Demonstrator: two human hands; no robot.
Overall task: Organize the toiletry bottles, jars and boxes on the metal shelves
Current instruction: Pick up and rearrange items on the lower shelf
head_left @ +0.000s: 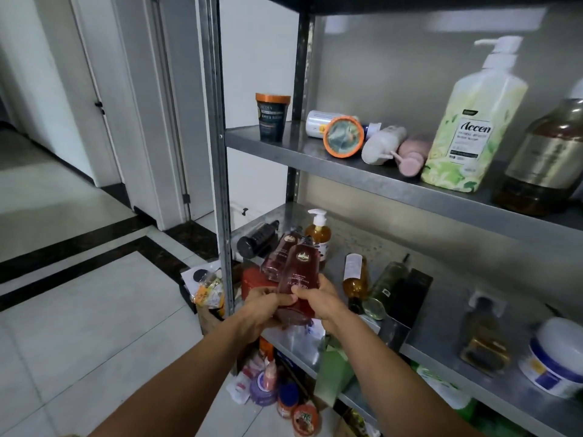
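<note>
The metal shelves (347,171) fill the right of the view. The upper shelf carries a tall green pump bottle (473,134) standing upright, with several smaller bottles lying on their sides beside it. The middle shelf (448,298) is the one in reach, and both hands work at its left front corner. There the front red bottle (299,269) is held just above the shelf's edge. Its long axis is tilted, base toward the person and cap pointing up and away toward the back of the shelf. The left hand (263,307) curls round its lower end from the left, and the right hand (320,299) grips it from the right with the thumb across the label, so both are equally near it. A second red bottle (279,253) leans at much the same tilt just behind and left of it. Its base is hidden behind the left hand, so I cannot tell whether that hand holds it too or it rests on the red box (252,280) below. An amber pump bottle (318,236) stands upright just behind the two caps. Setting the front bottle down likely means tipping its cap upright and moving it forward and to the right, onto the bare metal beside that pump bottle.
</note>
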